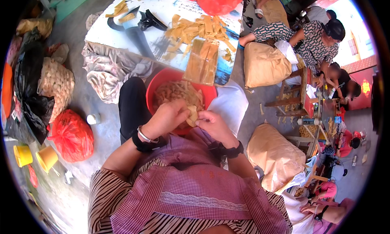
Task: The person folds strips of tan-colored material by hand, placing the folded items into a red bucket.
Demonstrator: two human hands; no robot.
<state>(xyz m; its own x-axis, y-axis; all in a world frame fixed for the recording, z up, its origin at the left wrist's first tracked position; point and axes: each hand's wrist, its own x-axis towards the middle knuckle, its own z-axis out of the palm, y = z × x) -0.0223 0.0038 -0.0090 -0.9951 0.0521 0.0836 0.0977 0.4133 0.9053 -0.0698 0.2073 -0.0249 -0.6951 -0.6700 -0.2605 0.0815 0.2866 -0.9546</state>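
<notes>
Both hands meet over a red plastic basin (212,95) held between the knees. My left hand (170,114) pinches one side of a folded pale yellow strip (192,116). On its other side, the fingers of my right hand (215,124) grip the same strip. Many pale, limp strips (176,94) lie in the basin; their material is unclear. A flat clear packet of brownish strips (201,62) overhangs the near edge of the white table (112,36). Behind it spreads a pile of yellow-tan strips (198,28).
The table also bears a black object (150,20) and a red plastic bag (219,2). At left stand a tied red bag (72,136), a white jar (93,119) and yellow buckets (46,158). Brown paper sacks (266,65) are at right, near several seated people (323,42).
</notes>
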